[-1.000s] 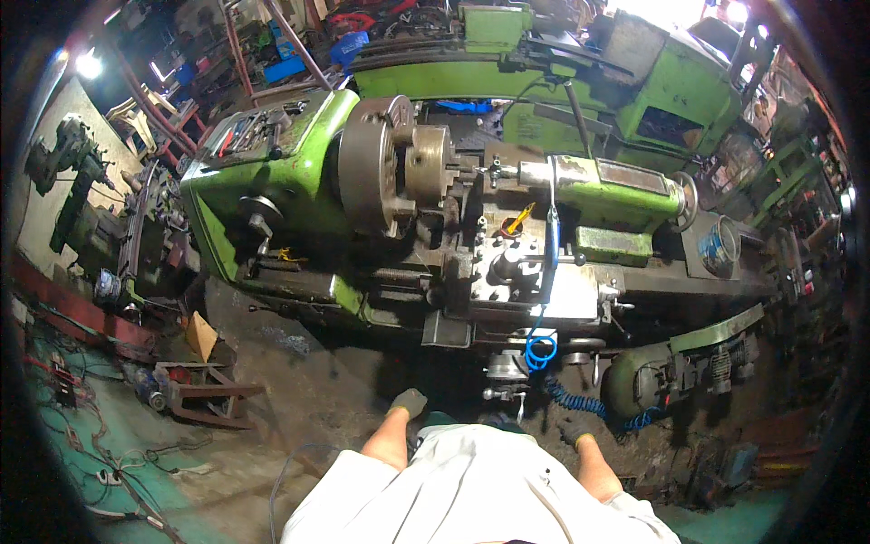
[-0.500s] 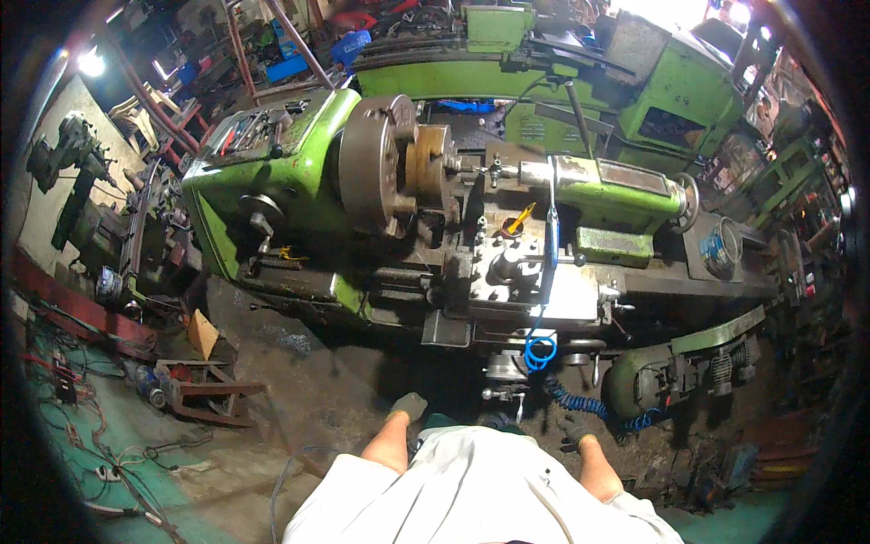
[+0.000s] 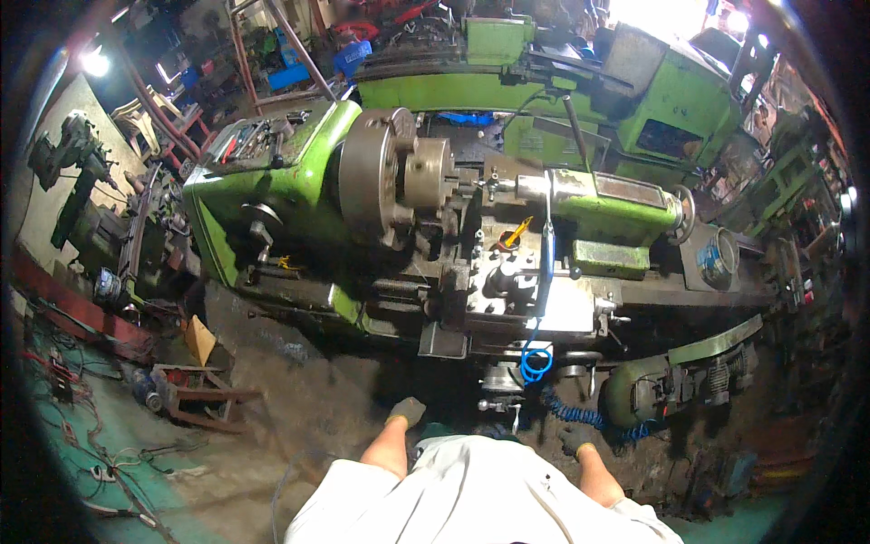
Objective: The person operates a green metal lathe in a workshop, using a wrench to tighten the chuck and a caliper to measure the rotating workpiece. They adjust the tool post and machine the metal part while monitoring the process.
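My left hand [image 3: 410,411], in a dark glove, hangs low in front of me beside my white shirt, apart from the lathe. My right hand [image 3: 575,441], also gloved, is by the blue coiled hose [image 3: 573,414]; contact cannot be made out. The fingers of both hands are too dark and small to read. Ahead stands a green lathe [image 3: 308,172] with a big grey chuck [image 3: 367,172] around a round metal workpiece [image 3: 426,177]. A blue-handled air gun [image 3: 546,258] lies by the tool post [image 3: 501,279], near a cup [image 3: 507,242] holding a yellow-handled tool.
A green motor-driven compressor [image 3: 630,394] sits on the floor at right. Cables [image 3: 100,471] and a rusty metal frame [image 3: 204,399] lie at left. Another green machine [image 3: 435,91] stands behind the lathe. A bucket [image 3: 716,258] rests on its right end.
The chuck and workpiece have turned; jaws and a hole in the workpiece show at different places. The whole view has shifted slightly. My right hand has edged a little left.
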`<state>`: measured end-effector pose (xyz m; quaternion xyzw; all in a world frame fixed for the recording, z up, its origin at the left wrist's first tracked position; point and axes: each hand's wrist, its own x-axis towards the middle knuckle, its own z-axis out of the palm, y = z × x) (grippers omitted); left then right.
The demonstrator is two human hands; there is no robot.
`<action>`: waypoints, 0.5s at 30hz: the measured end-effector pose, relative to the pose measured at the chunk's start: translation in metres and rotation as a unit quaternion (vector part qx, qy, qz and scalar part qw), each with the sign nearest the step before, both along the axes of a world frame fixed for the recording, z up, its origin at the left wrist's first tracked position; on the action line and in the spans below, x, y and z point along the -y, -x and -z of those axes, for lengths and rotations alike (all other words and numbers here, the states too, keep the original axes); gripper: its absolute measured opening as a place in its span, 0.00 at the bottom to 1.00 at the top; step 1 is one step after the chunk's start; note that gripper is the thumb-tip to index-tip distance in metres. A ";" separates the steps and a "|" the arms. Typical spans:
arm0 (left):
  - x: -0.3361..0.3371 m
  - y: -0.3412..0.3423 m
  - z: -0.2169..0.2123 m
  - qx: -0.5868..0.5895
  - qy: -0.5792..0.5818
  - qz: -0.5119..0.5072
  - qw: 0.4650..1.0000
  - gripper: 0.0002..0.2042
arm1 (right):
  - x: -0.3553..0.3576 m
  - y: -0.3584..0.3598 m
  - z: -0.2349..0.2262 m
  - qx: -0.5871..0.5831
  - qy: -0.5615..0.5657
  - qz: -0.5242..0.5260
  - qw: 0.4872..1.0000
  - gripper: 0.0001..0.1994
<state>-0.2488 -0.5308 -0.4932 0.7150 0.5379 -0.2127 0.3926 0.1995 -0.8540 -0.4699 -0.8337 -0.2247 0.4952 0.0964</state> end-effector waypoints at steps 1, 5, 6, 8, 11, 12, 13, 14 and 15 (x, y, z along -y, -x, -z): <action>0.000 0.001 0.020 0.003 -0.011 0.033 0.999 0.21 | 0.015 -0.011 0.022 0.027 -0.016 -0.015 0.999 0.20; -0.022 0.039 0.037 -0.040 -0.194 0.251 0.947 0.18 | -0.050 0.032 -0.119 0.017 0.046 -0.031 0.998 0.22; -0.033 0.053 0.049 -0.086 -0.243 0.369 0.893 0.18 | -0.053 0.036 -0.136 0.045 0.047 -0.059 0.996 0.23; -0.060 0.058 0.061 -0.209 -0.317 0.611 0.694 0.20 | -0.041 0.022 -0.104 0.048 0.053 -0.068 0.995 0.26; -0.101 0.050 0.040 -0.383 -0.297 0.872 0.072 0.29 | -0.030 0.013 -0.093 0.090 -0.014 -0.106 0.990 0.25; -0.111 0.054 0.029 -0.413 -0.241 0.862 -0.172 0.33 | -0.027 0.007 -0.079 0.037 0.019 -0.047 0.998 0.24; -0.119 0.046 0.015 -0.413 -0.179 0.795 -0.406 0.37 | -0.009 -0.004 -0.058 0.072 0.012 -0.070 0.995 0.24; -0.126 0.045 0.009 -0.393 -0.103 0.680 -0.611 0.41 | 0.009 -0.017 -0.034 0.105 0.004 -0.099 0.990 0.24; -0.141 0.045 0.004 -0.398 -0.092 0.695 -0.592 0.43 | 0.001 -0.020 -0.031 0.106 0.011 -0.088 0.990 0.24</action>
